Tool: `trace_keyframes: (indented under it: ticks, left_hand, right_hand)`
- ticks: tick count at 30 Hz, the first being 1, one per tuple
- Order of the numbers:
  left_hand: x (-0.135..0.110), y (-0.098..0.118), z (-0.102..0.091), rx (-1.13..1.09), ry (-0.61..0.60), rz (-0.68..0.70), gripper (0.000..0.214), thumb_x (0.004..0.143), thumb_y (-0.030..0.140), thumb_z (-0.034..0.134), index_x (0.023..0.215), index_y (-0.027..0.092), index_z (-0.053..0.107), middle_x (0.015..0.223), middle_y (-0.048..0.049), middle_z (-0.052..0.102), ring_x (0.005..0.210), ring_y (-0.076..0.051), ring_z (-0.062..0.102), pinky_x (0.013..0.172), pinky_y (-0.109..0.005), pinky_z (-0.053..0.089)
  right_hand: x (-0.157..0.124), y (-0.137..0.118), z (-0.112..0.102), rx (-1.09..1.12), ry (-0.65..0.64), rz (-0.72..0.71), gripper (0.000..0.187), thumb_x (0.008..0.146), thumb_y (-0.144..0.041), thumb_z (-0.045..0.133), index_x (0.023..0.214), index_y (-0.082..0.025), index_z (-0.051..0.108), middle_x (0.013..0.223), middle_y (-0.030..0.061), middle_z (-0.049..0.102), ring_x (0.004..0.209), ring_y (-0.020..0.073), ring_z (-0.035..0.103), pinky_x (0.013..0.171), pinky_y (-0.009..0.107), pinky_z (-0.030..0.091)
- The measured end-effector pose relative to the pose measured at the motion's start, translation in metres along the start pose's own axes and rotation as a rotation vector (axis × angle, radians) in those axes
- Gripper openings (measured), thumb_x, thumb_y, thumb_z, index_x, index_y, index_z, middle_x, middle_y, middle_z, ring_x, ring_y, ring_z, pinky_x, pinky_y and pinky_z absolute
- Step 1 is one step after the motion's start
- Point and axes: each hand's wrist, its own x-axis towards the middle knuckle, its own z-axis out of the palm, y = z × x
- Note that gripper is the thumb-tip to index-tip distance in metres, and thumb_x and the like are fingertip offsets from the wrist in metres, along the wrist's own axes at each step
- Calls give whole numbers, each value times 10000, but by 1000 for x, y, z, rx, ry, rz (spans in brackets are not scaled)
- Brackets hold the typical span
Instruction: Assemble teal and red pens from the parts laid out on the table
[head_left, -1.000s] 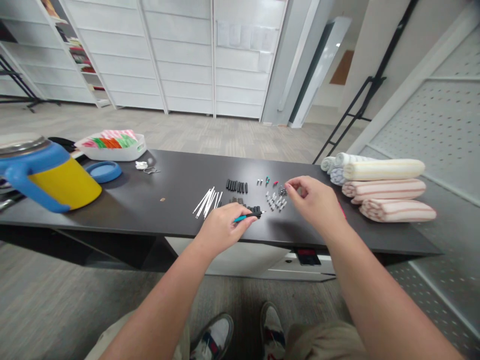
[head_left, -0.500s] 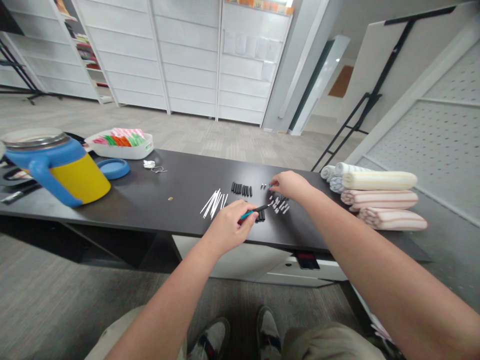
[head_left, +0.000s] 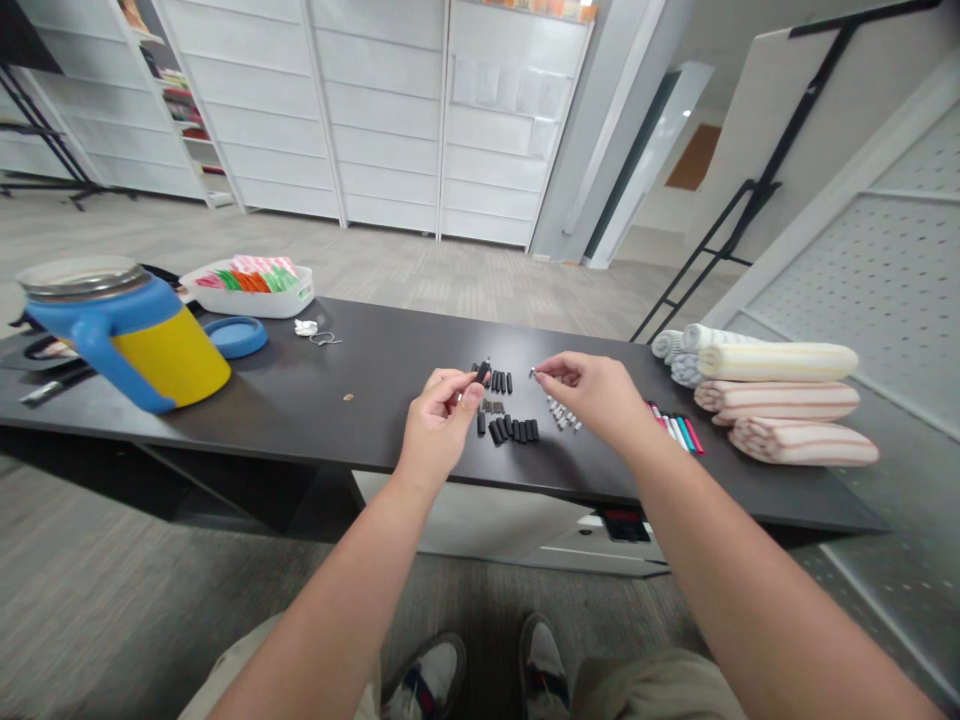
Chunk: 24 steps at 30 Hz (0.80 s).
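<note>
My left hand is closed around a pen, its black grip and metal-looking point showing above the fingers; the barrel is hidden in my palm. Between thumb and fingertips, my right hand pinches a small shiny metallic piece, apart from the pen. Beneath and between the hands lie short black tubes, with several more in a row farther back. Tiny springs lie between those rows. Small white plastic parts are spread under my right hand.
Coloured pen barrels lie right of my right forearm, beside rolled towels. At the left stand a blue and yellow mug, a blue lid and a white basket of wrapped items. The dark table's front edge runs before me.
The pen has turned from pointing right to pointing up and away. My right hand has drawn back slightly from the far parts with the small metallic piece. The view shifted a little.
</note>
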Motion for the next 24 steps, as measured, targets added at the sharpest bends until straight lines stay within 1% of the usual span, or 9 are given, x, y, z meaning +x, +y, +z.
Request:
trace_keyframes:
  ticks: [2, 4, 5, 7, 10, 14, 21, 24]
  left_hand:
    - [2, -3, 2, -153, 48, -83, 330, 963, 481, 724, 1137, 207, 784, 1033, -64, 713, 874, -146, 646, 744, -266, 527]
    - [3, -4, 4, -290, 85, -176, 367, 919, 501, 769, 1122, 196, 759, 900, -27, 693, 708, -103, 592, 637, -231, 495]
    - [3, -4, 4, -343, 101, -213, 377, 897, 499, 792, 1106, 190, 747, 844, -9, 673, 663, -91, 569, 608, -220, 481]
    - [4, -3, 4, -415, 118, -254, 367, 864, 471, 831, 1060, 178, 730, 796, 9, 650, 655, -82, 579, 611, -208, 486]
    - [3, -2, 4, -465, 112, -286, 358, 830, 430, 873, 1020, 166, 725, 809, 7, 667, 697, -81, 633, 654, -196, 519]
    - [2, -1, 4, -469, 94, -316, 362, 811, 407, 896, 1021, 161, 732, 831, -2, 701, 709, -83, 666, 695, -197, 550]
    - [0, 3, 8, -404, 48, -328, 351, 805, 406, 902, 995, 160, 739, 830, -14, 722, 711, -109, 701, 716, -221, 572]
    - [0, 5, 8, -377, 37, -321, 328, 821, 388, 892, 1002, 158, 745, 833, -20, 728, 711, -107, 696, 720, -218, 565]
  right_hand:
    - [-31, -16, 15, 262, 67, 55, 217, 898, -436, 735, 993, -261, 821, 879, 36, 807, 696, 206, 687, 677, 345, 533]
    - [-56, -26, 33, 472, 77, 100, 250, 895, -475, 747, 995, -255, 811, 847, 38, 785, 645, 191, 647, 619, 333, 511]
    - [-65, -29, 42, 548, 72, 121, 256, 893, -476, 756, 1001, -249, 806, 829, 36, 769, 640, 184, 629, 613, 326, 500]
    - [-77, -30, 55, 655, 88, 148, 268, 889, -481, 771, 993, -235, 801, 773, 26, 721, 638, 174, 594, 605, 312, 478]
    - [-81, -24, 64, 747, 144, 199, 293, 864, -495, 808, 960, -219, 791, 726, 9, 664, 638, 160, 558, 598, 295, 443]
    - [-79, -16, 63, 882, 134, 229, 316, 832, -487, 848, 945, -201, 777, 692, -15, 620, 597, 129, 508, 562, 271, 393]
    - [-82, -15, 63, 943, 132, 229, 286, 840, -446, 853, 952, -195, 776, 701, -10, 657, 594, 114, 518, 555, 252, 388]
    - [-82, -17, 60, 983, 113, 245, 293, 828, -446, 858, 947, -192, 775, 723, 7, 702, 597, 119, 551, 546, 247, 403]
